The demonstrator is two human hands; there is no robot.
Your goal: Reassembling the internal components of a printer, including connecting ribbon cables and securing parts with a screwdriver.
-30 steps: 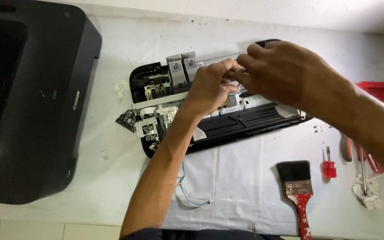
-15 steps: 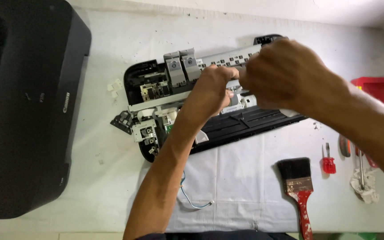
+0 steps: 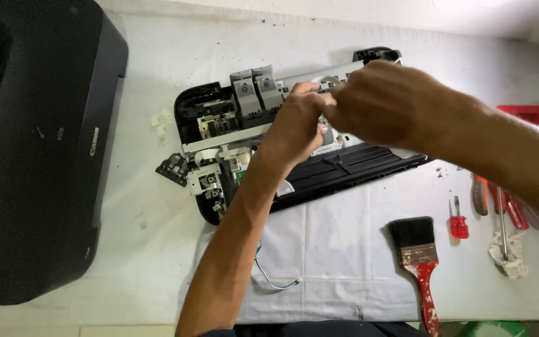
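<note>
A stripped printer chassis [image 3: 357,167], black with grey and white inner parts, lies across the white table. Two grey ink cartridge holders [image 3: 254,93] stand up at its back left. My left hand [image 3: 296,128] reaches over the chassis middle, fingers curled on a small part near the grey rail. My right hand [image 3: 385,103] comes in from the right and meets it, fingers pinched at the same spot. What the fingers grip is hidden between the two hands.
A big black printer cover [image 3: 32,143] fills the left side. A white cloth [image 3: 319,249] lies in front with a loose blue-white wire [image 3: 272,278]. A red-handled paintbrush [image 3: 420,262], a small red screwdriver [image 3: 458,221] and more tools [image 3: 506,212] sit at right.
Both hands stay joined over the chassis middle. The view has shifted slightly, and the right hand has moved a little lower and left over the rail.
</note>
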